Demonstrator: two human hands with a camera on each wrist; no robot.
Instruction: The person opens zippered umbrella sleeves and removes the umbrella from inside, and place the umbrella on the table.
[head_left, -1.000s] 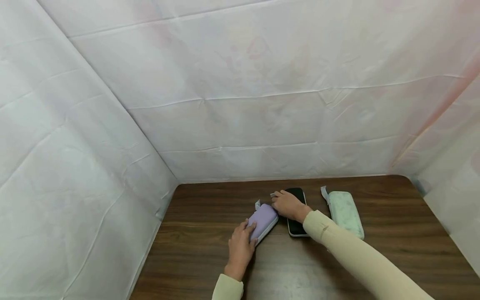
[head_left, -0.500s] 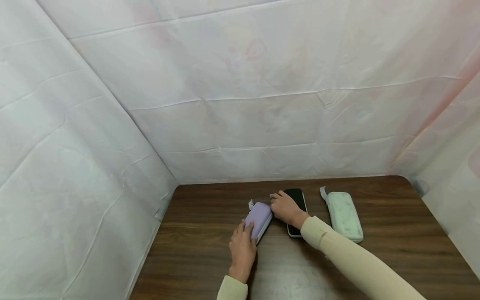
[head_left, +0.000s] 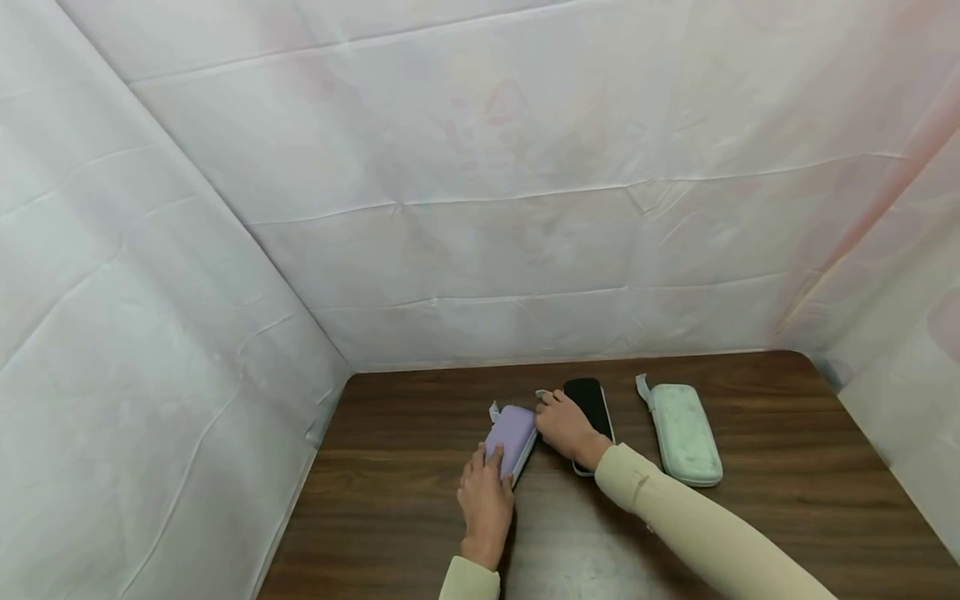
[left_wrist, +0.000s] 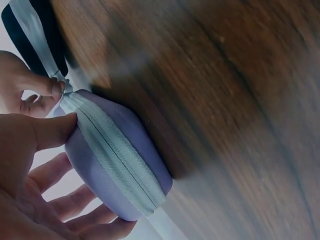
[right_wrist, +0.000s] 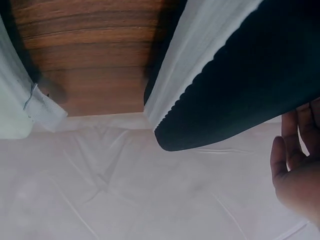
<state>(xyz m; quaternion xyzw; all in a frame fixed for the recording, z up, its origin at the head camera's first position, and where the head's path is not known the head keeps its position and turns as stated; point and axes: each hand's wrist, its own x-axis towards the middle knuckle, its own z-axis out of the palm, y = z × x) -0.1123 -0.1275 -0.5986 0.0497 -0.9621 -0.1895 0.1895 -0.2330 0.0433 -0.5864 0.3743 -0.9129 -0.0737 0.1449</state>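
A purple zippered case [head_left: 510, 432] lies at a slant on the table, left of the black case. My left hand [head_left: 486, 502] grips its near part; in the left wrist view the thumb rests by the pale zipper [left_wrist: 117, 150] and the fingers curl round the opposite side. At the case's far right corner is my right hand [head_left: 566, 427], its thumb and a finger pinching the zipper's end. Whatever pull tab sits there is mostly hidden by the fingertips. The black case [right_wrist: 240, 80], with a whitish zipper, lies partly under my right hand and wrist.
To the right lies a pale green case [head_left: 686, 433] with a fabric tab [head_left: 643, 388] at its far left corner. The brown wooden table [head_left: 390, 483] meets a whitish sheet [head_left: 480, 333] along its back edge. Similar sheeting stands on both sides.
The purple case has shifted slightly left and turned a little more upright, with my left hand still on it. My right hand stays at its far right corner. The view has drifted slightly.
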